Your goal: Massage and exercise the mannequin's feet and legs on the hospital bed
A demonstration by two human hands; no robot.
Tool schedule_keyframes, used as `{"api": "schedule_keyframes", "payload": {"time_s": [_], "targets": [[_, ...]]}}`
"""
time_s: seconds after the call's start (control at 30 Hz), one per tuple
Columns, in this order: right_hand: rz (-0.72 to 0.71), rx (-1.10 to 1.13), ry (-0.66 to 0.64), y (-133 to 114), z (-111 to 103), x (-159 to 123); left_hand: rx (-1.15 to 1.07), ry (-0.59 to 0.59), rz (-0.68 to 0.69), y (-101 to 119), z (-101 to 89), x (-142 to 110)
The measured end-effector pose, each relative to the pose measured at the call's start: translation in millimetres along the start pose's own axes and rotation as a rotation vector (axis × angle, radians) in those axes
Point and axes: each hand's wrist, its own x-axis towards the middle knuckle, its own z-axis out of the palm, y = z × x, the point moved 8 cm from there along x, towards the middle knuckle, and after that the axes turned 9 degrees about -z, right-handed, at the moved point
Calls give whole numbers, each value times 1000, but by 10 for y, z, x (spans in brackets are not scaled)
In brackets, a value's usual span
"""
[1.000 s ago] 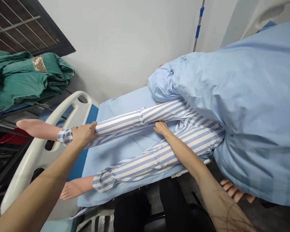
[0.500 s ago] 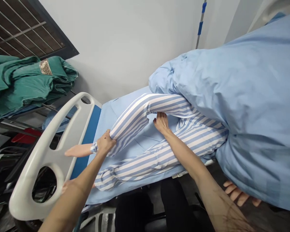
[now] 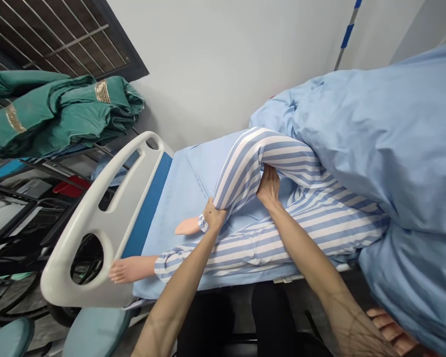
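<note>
**Bed along far wall, footboard left.**
Mannequin (image 3: 245,253) lies on the hospital bed (image 3: 171,198), feet toward the footboard (image 3: 96,233), upper body under a duvet (image 3: 375,148) at right; folded cloth (image 3: 59,114) lies beyond the footboard, left, below the wall (image 3: 226,59).

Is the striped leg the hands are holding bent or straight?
Bent: the striped leg rises to a peak at the knee, the left hand at its ankle cuff, the right hand under the knee.
</note>
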Motion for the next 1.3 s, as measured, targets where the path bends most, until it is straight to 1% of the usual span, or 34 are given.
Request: {"api": "schedule_keyframes", "payload": {"time_s": [0.1,0.2,0.3,0.4,0.5,0.6,0.67,0.73,0.87,0.93,1.0,1.07,1.2,1.3], "targets": [[-13,1,25,1,-6,0,43,-28,69,6,-55,29],[-29,9,39,-8,0,-2,131,-30,128,-38,-161,86],[-31,6,45,-13,17,-9,223,9,174,-101,-344,158],[-33,-8,14,-19,56,-21,339,40,234,-149,-607,244],[-29,-34,-71,-26,121,-44,470,49,303,-217,-917,361],[-21,-70,-199,-39,205,-83,591,66,397,-310,-1199,489],[-22,-88,-292,-51,264,-116,676,71,465,-382,-1312,561],[-22,-97,-390,-52,331,-158,750,78,510,-462,-1368,622],[-16,-91,-625,-12,517,-294,853,82,542,-624,-1353,714],[-6,-82,-771,18,633,-399,882,75,557,-703,-1304,743],[6,-81,-888,43,722,-497,896,59,575,-782,-1232,759],[10,-90,-945,58,767,-557,903,32,585,-867,-1137,766],[14,-114,-1012,68,798,-633,892,-23,580,-1051,-911,758],[7,-135,-1036,60,794,-662,865,-54,576,-1200,-746,754]]}}
